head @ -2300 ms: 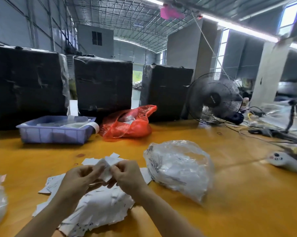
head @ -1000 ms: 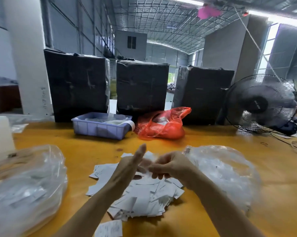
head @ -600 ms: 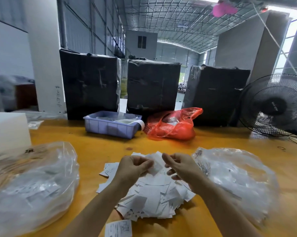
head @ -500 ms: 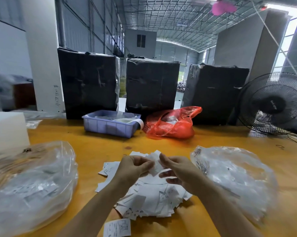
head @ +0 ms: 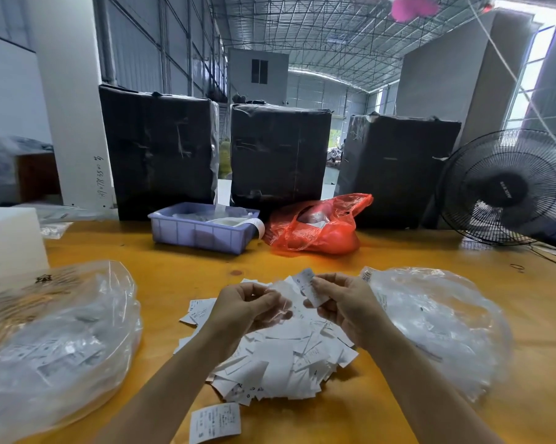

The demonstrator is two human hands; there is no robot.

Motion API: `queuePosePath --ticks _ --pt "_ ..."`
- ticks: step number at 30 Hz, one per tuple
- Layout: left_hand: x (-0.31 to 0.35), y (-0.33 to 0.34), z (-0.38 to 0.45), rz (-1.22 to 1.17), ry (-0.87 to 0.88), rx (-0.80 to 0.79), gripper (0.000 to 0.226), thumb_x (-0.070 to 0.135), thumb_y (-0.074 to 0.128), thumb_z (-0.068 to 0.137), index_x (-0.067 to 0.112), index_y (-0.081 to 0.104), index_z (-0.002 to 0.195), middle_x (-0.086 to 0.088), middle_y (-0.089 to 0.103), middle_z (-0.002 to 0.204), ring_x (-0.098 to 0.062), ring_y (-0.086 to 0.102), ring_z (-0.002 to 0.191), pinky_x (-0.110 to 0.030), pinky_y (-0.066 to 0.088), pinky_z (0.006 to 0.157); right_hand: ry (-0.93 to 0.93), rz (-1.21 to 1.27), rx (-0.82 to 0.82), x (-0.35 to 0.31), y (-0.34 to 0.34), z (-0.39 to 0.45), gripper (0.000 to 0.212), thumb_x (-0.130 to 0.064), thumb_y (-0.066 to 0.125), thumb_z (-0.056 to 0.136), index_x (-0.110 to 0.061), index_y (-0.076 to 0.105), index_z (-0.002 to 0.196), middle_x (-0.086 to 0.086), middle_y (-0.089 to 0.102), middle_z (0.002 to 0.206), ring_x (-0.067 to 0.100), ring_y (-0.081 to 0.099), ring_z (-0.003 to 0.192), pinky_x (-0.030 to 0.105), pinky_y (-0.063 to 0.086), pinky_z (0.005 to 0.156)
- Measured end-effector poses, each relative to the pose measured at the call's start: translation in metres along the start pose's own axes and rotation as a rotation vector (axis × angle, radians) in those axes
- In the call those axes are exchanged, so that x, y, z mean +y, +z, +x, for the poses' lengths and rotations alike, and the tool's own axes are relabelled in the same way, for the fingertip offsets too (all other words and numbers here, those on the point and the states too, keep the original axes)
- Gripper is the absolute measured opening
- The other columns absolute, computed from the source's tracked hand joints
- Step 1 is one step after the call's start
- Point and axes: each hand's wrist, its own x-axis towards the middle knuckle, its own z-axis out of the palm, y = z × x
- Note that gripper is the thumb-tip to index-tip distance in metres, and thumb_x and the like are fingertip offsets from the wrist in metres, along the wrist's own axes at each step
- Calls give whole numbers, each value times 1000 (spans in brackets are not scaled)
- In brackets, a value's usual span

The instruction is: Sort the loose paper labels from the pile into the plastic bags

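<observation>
A pile of white paper labels (head: pixel 280 363) lies on the yellow table in front of me. Above the pile, my right hand (head: pixel 344 302) pinches one printed label (head: pixel 308 286) and holds it up. My left hand (head: pixel 248 306) is beside it with curled fingers that grip several labels (head: pixel 281 291). A clear plastic bag (head: pixel 55 341) with labels inside sits to the left of the pile. Another clear plastic bag (head: pixel 436 325) with labels sits to the right. One loose label (head: pixel 215 423) lies near the table's front edge.
At the back stand a lilac plastic tray (head: pixel 203 230), a red plastic bag (head: pixel 318 227) and three black wrapped boxes (head: pixel 280 155). A black fan (head: pixel 510 190) is at the far right. A white block (head: pixel 9 238) sits at the far left.
My right hand has drawn one label up and to the right, away from my left hand. The view has swung left since the earliest frame, bringing the left bag into sight.
</observation>
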Motion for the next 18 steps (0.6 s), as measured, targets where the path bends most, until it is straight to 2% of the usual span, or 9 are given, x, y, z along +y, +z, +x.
queuePosePath --ticks 2,5,10,13,15,17,18 --pt "2 0 0 -29 -24 14 19 3 70 73 -4 61 88 -21 72 84 -29 72 74 -25 56 57 -35 -15 -14 -2 -1 -1 15 -3 63 86 -5 59 100 13 70 75 19 68 57 21 49 47" --pt "4 2 -1 -122 -50 11 32 -2 74 62 -2 56 89 -26 71 84 -32 72 73 -23 55 54 -104 -83 -62 -6 -3 -3 27 0 67 81 -10 58 104 14 69 81 19 68 62 23 51 51" --pt "6 4 -2 -66 -26 32 47 2 78 53 0 56 95 -20 72 76 -25 71 63 -21 52 50 -209 -220 -55 -11 -5 -2 29 0 71 78 -17 62 100 2 71 77 8 65 62 22 49 55" --pt "5 3 -2 -65 -24 29 48 3 78 53 0 57 96 -19 72 76 -24 71 63 -21 53 51 -289 -270 -7 -13 -8 -3 23 3 64 83 -18 67 93 8 72 81 14 66 66 34 54 65" --pt "6 4 -3 -70 -25 21 48 4 78 54 0 57 97 -19 72 76 -24 71 64 -21 53 52 -370 -407 51 -11 -8 -3 27 5 57 86 -18 70 81 10 70 84 19 63 67 35 54 64" --pt "5 5 -3 -80 -23 26 48 5 77 54 0 56 97 -18 72 77 -24 72 65 -21 53 52 -380 -574 57 -9 -5 -3 19 -4 58 89 -13 71 78 9 67 83 21 58 64 27 47 54" --pt "5 5 -3 -91 -19 37 49 6 78 54 0 56 98 -17 73 77 -24 72 67 -21 53 53 -324 -619 22 -9 -2 -5 19 -17 62 89 -3 70 80 12 64 79 23 53 63 26 43 52"
